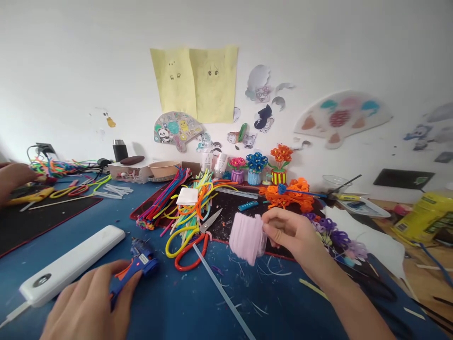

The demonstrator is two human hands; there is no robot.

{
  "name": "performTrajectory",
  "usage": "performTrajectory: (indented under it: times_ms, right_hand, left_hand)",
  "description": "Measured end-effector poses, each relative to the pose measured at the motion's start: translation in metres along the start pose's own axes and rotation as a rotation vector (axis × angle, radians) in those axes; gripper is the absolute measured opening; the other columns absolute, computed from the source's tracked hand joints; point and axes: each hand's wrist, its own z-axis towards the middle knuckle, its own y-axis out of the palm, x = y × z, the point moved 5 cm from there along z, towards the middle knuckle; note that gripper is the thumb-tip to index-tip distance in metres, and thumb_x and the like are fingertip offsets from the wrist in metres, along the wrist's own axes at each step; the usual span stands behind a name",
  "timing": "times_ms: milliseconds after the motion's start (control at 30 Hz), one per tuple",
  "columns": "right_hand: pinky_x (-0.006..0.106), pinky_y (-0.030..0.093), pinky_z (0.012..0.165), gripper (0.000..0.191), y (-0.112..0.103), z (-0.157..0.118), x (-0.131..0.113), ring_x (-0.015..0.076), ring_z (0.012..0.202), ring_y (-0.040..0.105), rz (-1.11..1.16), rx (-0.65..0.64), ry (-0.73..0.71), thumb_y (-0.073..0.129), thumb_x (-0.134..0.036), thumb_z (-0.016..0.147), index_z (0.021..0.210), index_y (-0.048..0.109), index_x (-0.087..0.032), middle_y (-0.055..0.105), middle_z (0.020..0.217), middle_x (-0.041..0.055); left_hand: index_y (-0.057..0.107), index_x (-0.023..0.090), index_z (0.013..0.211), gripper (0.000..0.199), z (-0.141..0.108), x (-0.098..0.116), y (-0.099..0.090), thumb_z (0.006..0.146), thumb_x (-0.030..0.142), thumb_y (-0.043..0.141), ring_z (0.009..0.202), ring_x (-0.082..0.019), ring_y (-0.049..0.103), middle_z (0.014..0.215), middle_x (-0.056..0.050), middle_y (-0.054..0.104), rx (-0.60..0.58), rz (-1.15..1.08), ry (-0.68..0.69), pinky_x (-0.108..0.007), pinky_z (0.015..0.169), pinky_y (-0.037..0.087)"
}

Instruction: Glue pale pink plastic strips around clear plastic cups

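Left hand [90, 300] closes round the handle of a blue hot glue gun [143, 265], low on the blue table [170, 311]; white label on gun, print too small to read. Right hand [283, 231] pinches the right edge of a pale pink pipe-cleaner panel [247, 237] between thumb and fingers, panel held above the table, right of the scissors [193, 245] with 1 yellow and 1 red handle loop.

Writing: yellow package [426, 217] at far right has dark lettering, not legible; white bottle [221, 163] by the wall has small print, also unreadable. White power bank [72, 264] beside left hand shows a dark round display, digits unclear.

Containers: 3 mini pots with pipe-cleaner flowers: purple pot [237, 176] with pink, light blue pot [254, 177] with blue, yellow-and-red striped pot [279, 176] with orange. Open box [129, 172] at left holds small pinkish items; tan bowl [164, 168] next to it, contents unclear. Translucent glue stick [224, 293] lies between the 2 hands. Another person's hand [16, 179] at left edge.
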Motion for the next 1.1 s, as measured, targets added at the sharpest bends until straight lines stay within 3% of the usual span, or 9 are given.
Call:
performTrajectory:
  times_ms: [100, 133, 233, 300, 400, 500, 767, 967, 1100]
  right_hand:
    - [0.024, 0.039, 0.053, 0.026, 0.003, -0.002, -0.004, 0.0132, 0.056, 0.048, -0.011, -0.018, -0.041, 0.072, -0.045, 0.08, 0.078, 0.067, -0.019, 0.055, 0.062, -0.0017]
    - [0.024, 0.04, 0.053, 0.026, 0.003, -0.002, -0.005, 0.0134, 0.057, 0.049, -0.011, -0.015, -0.049, 0.071, -0.045, 0.08, 0.078, 0.067, -0.02, 0.056, 0.064, -0.0014]
    - [0.023, 0.042, 0.055, 0.024, 0.002, -0.004, -0.008, 0.0136, 0.061, 0.053, -0.008, 0.005, -0.073, 0.073, -0.043, 0.079, 0.078, 0.067, -0.02, 0.059, 0.069, -0.0008]
    - [0.023, 0.045, 0.056, 0.021, -0.001, -0.004, -0.01, 0.0134, 0.062, 0.055, -0.004, 0.033, -0.093, 0.076, -0.04, 0.077, 0.079, 0.068, -0.021, 0.06, 0.07, -0.001]
    - [0.023, 0.047, 0.057, 0.018, -0.005, -0.004, -0.011, 0.0136, 0.063, 0.057, -0.01, 0.089, -0.129, 0.076, -0.037, 0.078, 0.087, 0.069, -0.022, 0.062, 0.072, -0.0008]
    - [0.024, 0.049, 0.059, 0.015, -0.007, -0.005, -0.012, 0.0145, 0.064, 0.058, -0.063, 0.122, -0.171, 0.073, -0.037, 0.082, 0.09, 0.071, -0.023, 0.063, 0.073, 0.0003]
    - [0.027, 0.05, 0.063, 0.017, -0.003, -0.011, -0.025, 0.0161, 0.068, 0.062, -0.298, 0.136, -0.352, 0.06, -0.032, 0.092, 0.089, 0.075, -0.026, 0.069, 0.087, 0.0028]
    - [0.026, 0.051, 0.07, 0.018, 0.001, -0.011, -0.025, 0.0155, 0.078, 0.064, -0.326, 0.087, -0.461, 0.055, -0.024, 0.096, 0.096, 0.073, -0.027, 0.069, 0.092, 0.0022]
    - [0.023, 0.051, 0.07, 0.017, -0.001, -0.011, -0.024, 0.0129, 0.078, 0.063, -0.33, 0.089, -0.426, 0.055, -0.023, 0.096, 0.098, 0.071, -0.028, 0.068, 0.094, 0.0]
  left_hand:
    - [0.06, 0.026, 0.101, 0.019, 0.036, 0.072, -0.013, 0.094, 0.041, 0.05, 0.078, -0.022, 0.068, 0.092, -0.003, 0.071, -0.047, -0.484, 0.247, -0.033, 0.067, 0.054]
    - [0.062, 0.025, 0.101, 0.016, 0.05, 0.096, -0.015, 0.096, 0.032, 0.048, 0.085, -0.02, 0.068, 0.098, -0.004, 0.071, -0.076, -0.643, 0.303, -0.031, 0.073, 0.054]
    - [0.065, 0.023, 0.106, 0.018, 0.083, 0.153, -0.014, 0.096, 0.024, 0.05, 0.1, -0.021, 0.063, 0.111, -0.005, 0.071, -0.154, -0.86, 0.521, -0.036, 0.089, 0.048]
    - [0.068, 0.022, 0.098, 0.02, 0.094, 0.173, -0.006, 0.098, 0.027, 0.049, 0.094, -0.02, 0.062, 0.1, -0.004, 0.073, -0.285, -0.963, 0.632, -0.036, 0.088, 0.047]
    - [0.066, 0.019, 0.079, 0.031, 0.1, 0.179, 0.006, 0.098, 0.032, 0.046, 0.076, -0.017, 0.058, 0.074, -0.002, 0.066, -0.38, -1.073, 0.617, -0.029, 0.07, 0.047]
    - [0.062, 0.019, 0.073, 0.037, 0.098, 0.176, 0.014, 0.099, 0.038, 0.044, 0.07, -0.016, 0.054, 0.068, -0.001, 0.058, -0.393, -1.182, 0.554, -0.026, 0.061, 0.044]
    - [0.06, 0.019, 0.075, 0.032, 0.091, 0.173, 0.028, 0.098, 0.036, 0.046, 0.072, -0.015, 0.05, 0.073, -0.001, 0.056, -0.475, -1.353, 0.452, -0.025, 0.062, 0.04]
    - [0.059, 0.018, 0.075, 0.03, 0.089, 0.173, 0.035, 0.097, 0.036, 0.049, 0.076, -0.015, 0.049, 0.074, 0.0, 0.054, -0.535, -1.4, 0.402, -0.025, 0.065, 0.037]
    - [0.059, 0.018, 0.074, 0.03, 0.09, 0.174, 0.034, 0.097, 0.034, 0.049, 0.074, -0.014, 0.047, 0.072, 0.001, 0.052, -0.531, -1.381, 0.402, -0.025, 0.066, 0.035]
